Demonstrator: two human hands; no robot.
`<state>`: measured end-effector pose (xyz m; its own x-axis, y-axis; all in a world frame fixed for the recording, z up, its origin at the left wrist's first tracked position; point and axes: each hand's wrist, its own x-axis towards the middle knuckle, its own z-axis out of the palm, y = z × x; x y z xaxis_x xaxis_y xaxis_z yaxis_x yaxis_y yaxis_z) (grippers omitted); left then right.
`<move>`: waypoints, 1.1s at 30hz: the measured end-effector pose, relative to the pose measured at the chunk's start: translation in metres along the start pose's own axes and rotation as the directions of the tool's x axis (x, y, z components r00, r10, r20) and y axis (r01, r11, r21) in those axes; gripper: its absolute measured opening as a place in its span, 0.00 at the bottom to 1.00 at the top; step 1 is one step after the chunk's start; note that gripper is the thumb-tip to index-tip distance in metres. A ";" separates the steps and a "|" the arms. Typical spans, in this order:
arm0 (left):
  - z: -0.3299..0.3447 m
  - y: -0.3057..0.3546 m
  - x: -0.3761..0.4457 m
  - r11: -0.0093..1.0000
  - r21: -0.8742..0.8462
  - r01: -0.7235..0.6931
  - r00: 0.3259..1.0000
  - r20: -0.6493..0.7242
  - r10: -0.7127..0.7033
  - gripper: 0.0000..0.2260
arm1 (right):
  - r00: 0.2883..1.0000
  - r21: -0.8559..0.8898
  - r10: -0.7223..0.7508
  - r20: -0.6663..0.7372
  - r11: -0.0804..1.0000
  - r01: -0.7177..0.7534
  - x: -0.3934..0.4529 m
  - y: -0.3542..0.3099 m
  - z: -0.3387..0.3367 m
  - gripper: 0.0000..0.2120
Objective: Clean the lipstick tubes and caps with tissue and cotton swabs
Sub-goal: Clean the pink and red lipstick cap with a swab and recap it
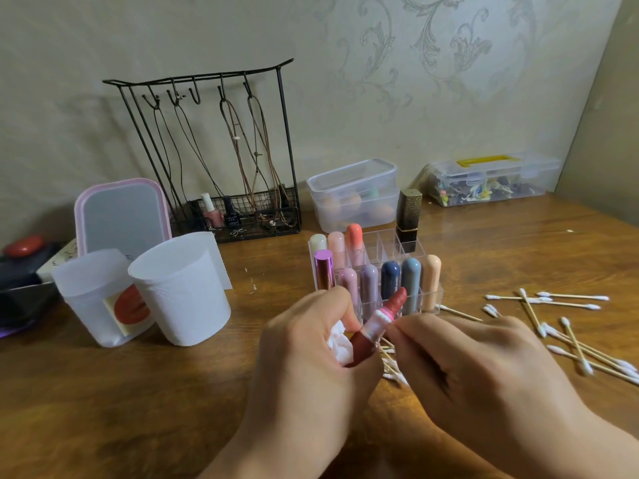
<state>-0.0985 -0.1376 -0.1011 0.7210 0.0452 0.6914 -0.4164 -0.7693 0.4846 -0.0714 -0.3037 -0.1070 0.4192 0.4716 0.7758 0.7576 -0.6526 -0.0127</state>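
Lipstick, an uncapped tube (377,326) with a dark red glossy base, a pearly pink collar and a slanted, shimmery red bullet, sits tilted between our two hands just above the wooden tabletop (138,392), its tip pointing up and to the right toward the clear acrylic lipstick organiser (437,294). Our left hand (307,350) curls around the base and also holds a crumpled white tissue (340,344) against the palm. Our right hand (484,368) has thumb and forefinger pinched together just beside the pink collar; we cannot tell what they pinch, though a few wooden cotton swabs (392,369) show beneath the hands.

We can read no brand or lettering anywhere; a sticker with red lips (131,307) marks the left translucent white plastic cup (93,299), beside a second translucent cup (183,288).

Behind the hands the organiser holds capped lipsticks in cream, pink, coral, lilac, navy, grey-blue and peach, plus a metallic pink tube (324,269) and a tall black-and-gold lipstick (408,219); our hands hide its front edge. More wooden-stick cotton swabs (560,323) lie scattered to the right. Farther back stand a pink-framed mirror (122,216), a black wire jewellery rack (221,150) hung with cords and holding nail polish bottles, stacked clear plastic boxes (354,195) with sponges, and a clear case with a yellow handle (491,178).
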 end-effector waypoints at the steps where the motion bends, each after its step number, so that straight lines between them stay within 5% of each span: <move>1: 0.000 0.000 0.000 1.000 -0.001 0.002 1.000 0.001 -0.002 0.16 | 1.000 -0.004 -0.001 0.005 1.000 0.001 0.000 0.000 0.000 0.13; 17: -0.005 0.012 0.001 0.957 -0.114 0.268 0.962 0.085 -0.259 0.16 | 1.000 0.058 0.023 0.003 0.998 -0.023 -0.002 0.005 -0.001 0.09; 33: -0.006 0.014 0.004 0.940 -0.187 0.287 0.956 0.125 -0.267 0.15 | 0.999 0.116 -0.003 -0.052 0.993 0.009 0.001 0.006 -0.006 0.04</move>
<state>-0.1053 -0.1440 -0.0883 0.8693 0.1691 0.4644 -0.2877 -0.5909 0.7537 -0.0698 -0.3107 -0.1026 0.3899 0.4421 0.8078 0.8143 -0.5752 -0.0782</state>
